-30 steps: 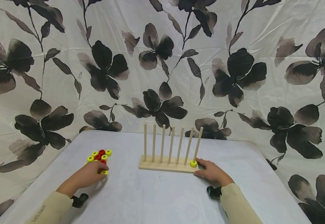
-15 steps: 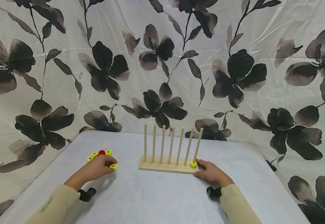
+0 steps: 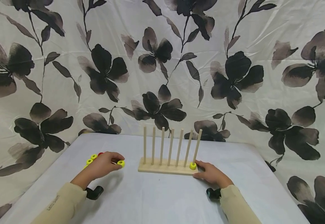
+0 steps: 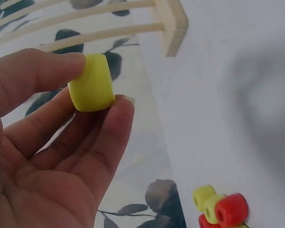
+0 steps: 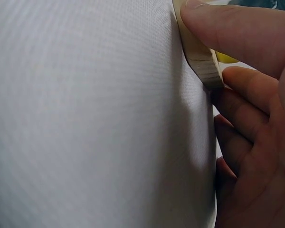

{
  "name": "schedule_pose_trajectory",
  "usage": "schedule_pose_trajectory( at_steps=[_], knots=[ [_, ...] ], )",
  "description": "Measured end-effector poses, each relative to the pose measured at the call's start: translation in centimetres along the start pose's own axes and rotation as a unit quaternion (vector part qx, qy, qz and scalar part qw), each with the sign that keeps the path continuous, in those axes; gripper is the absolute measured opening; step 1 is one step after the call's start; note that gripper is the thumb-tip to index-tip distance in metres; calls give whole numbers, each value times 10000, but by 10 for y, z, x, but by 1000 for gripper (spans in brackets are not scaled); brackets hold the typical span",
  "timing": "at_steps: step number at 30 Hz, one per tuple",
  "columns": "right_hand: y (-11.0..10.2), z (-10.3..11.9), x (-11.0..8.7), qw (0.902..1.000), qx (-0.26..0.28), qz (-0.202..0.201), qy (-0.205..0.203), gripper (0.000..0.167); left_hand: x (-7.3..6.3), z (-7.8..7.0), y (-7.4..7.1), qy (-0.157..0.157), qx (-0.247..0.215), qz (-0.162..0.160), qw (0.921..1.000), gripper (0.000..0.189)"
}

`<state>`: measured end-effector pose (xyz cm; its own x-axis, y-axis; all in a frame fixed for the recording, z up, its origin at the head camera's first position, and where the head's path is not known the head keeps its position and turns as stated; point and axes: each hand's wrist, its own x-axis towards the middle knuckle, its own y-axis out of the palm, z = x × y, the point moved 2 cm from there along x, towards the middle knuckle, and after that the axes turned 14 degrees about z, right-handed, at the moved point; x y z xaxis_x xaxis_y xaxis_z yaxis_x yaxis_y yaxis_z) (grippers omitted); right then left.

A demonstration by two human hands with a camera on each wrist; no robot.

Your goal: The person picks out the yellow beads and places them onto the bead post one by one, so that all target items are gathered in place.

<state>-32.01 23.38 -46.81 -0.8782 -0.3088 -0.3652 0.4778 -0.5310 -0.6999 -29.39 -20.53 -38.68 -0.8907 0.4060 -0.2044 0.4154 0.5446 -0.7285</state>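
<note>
Between thumb and fingertips, my left hand [image 3: 103, 165] pinches a yellow bead [image 4: 91, 83], raised off the table left of the wooden peg stand [image 3: 162, 169]. The stand has a flat base and a row of several upright pegs. One yellow bead [image 3: 192, 166] sits at the foot of its rightmost peg; the other pegs are bare. My right hand [image 3: 212, 174] grips the right end of the base, thumb on the front edge and fingers behind, as the right wrist view also shows.
Behind my left hand lies a cluster of loose beads, partly hidden, with yellow beads [image 3: 89, 161] and a red bead [image 4: 232, 210] showing. A white cloth covers the table [image 3: 162, 202]. A flower-printed curtain [image 3: 162, 71] hangs behind it.
My left hand has moved right and away from the bead cluster, carrying the yellow bead towards the peg stand. My right hand keeps its hold on the base.
</note>
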Motion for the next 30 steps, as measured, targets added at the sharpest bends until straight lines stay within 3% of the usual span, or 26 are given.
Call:
schedule_pose_trajectory(
  at_steps=[9,18,26,30],
  knots=[
    [1,4,2,9999,-81,58,-15,77,-1,-16,-1,189,-66,10,9998,29],
    [-1,7,0,10000,-39,61,17,78,7,-38,-4,145,79,94,9998,31],
    [-1,3,3,10000,-10,37,36,79,14,-60,-9,553,229,95,9982,33],
    [0,1,3,9999,65,58,89,79,18,-69,-9,611,191,121,9979,34]
  ],
)
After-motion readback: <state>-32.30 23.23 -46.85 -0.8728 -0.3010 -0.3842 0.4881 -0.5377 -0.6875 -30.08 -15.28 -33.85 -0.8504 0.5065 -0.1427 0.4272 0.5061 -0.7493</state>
